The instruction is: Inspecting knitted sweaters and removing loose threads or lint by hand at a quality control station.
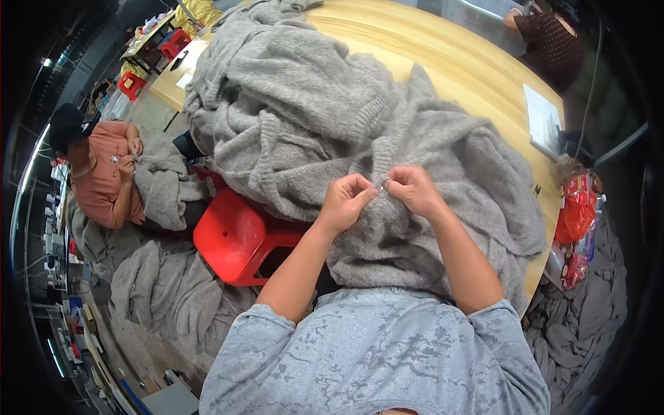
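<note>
A heap of grey fuzzy knit garments (pixel 290 104) covers much of the table in front of me. My left hand (pixel 346 199) is closed in a pinch on the knit near a ribbed band (pixel 382 158). Close beside it, my right hand (pixel 411 190) pinches the same spot with thumb and forefinger. The fingertips of both hands nearly meet. Something tiny and pale glints between them, too small to name. Below my hands, part of the grey garment (pixel 377 238) hangs over the table's near edge against my body.
A red plastic stool (pixel 232 235) stands left of me. Further left, a seated person (pixel 104 173) handles grey knit. More knitwear (pixel 176 290) is piled below. The wooden table (pixel 415 34) holds papers (pixel 541 117) at right, near red bags (pixel 577 207). Another person (pixel 550 41) is at far right.
</note>
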Demonstrator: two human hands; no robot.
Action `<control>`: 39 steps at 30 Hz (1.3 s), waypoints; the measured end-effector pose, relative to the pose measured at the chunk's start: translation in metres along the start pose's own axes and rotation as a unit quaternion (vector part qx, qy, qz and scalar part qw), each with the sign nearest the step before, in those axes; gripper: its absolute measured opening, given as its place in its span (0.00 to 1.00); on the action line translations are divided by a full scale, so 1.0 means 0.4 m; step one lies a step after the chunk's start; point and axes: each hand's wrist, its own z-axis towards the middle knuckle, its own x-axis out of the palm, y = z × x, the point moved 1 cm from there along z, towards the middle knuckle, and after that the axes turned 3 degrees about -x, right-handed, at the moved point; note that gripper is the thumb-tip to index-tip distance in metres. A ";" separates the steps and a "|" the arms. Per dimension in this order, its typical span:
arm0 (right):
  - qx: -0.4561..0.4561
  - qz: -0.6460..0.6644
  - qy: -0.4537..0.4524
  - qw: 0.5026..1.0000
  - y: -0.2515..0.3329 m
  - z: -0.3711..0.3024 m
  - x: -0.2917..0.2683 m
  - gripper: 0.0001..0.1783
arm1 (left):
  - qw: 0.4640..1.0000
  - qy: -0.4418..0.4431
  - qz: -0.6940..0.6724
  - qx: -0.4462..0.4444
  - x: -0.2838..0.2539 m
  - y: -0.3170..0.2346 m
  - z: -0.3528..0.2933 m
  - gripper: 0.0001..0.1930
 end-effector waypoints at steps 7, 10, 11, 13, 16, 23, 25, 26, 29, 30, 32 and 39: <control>0.146 0.064 0.078 0.984 0.051 -0.003 -0.021 0.05 | 0.999 -0.032 0.001 0.014 0.012 0.020 -0.019 0.03; 0.097 0.053 0.051 0.993 0.050 -0.010 -0.008 0.03 | 0.997 -0.039 -0.059 -0.008 0.007 0.011 -0.014 0.03; 0.058 0.047 0.026 0.997 0.034 -0.012 -0.001 0.04 | 0.999 -0.033 -0.032 -0.006 0.008 0.003 -0.012 0.03; 0.020 0.035 -0.009 0.999 0.019 -0.023 0.004 0.06 | 1.000 -0.024 -0.004 -0.006 0.012 -0.017 -0.015 0.03; -0.006 -0.047 -0.022 0.999 0.031 -0.039 0.015 0.06 | 0.987 -0.025 0.161 -0.008 0.015 -0.027 -0.032 0.02; 0.126 0.114 0.086 0.982 -0.006 -0.015 -0.027 0.03 | 0.991 -0.016 0.129 0.027 0.033 -0.003 -0.021 0.04; 0.123 0.093 0.081 0.985 0.011 -0.015 -0.020 0.03 | 0.995 -0.018 0.089 0.030 0.024 0.017 -0.020 0.05; 0.123 0.065 0.076 0.987 0.015 -0.014 -0.020 0.04 | 0.998 -0.030 0.053 0.017 0.023 0.025 -0.018 0.05; 0.046 0.060 0.024 0.997 -0.007 -0.026 0.001 0.06 | 0.999 -0.045 0.027 -0.002 0.019 0.027 0.000 0.07; 0.046 0.062 0.022 0.997 -0.001 -0.034 0.001 0.06 | 0.998 -0.055 0.038 -0.006 0.017 0.023 0.004 0.08; 0.067 0.106 0.046 0.991 0.018 -0.053 -0.002 0.08 | 0.997 -0.048 0.048 -0.021 0.020 0.012 0.003 0.10; 0.056 0.146 0.078 0.985 -0.006 -0.046 -0.006 0.09 | 0.995 -0.021 0.088 0.029 0.036 -0.001 0.006 0.11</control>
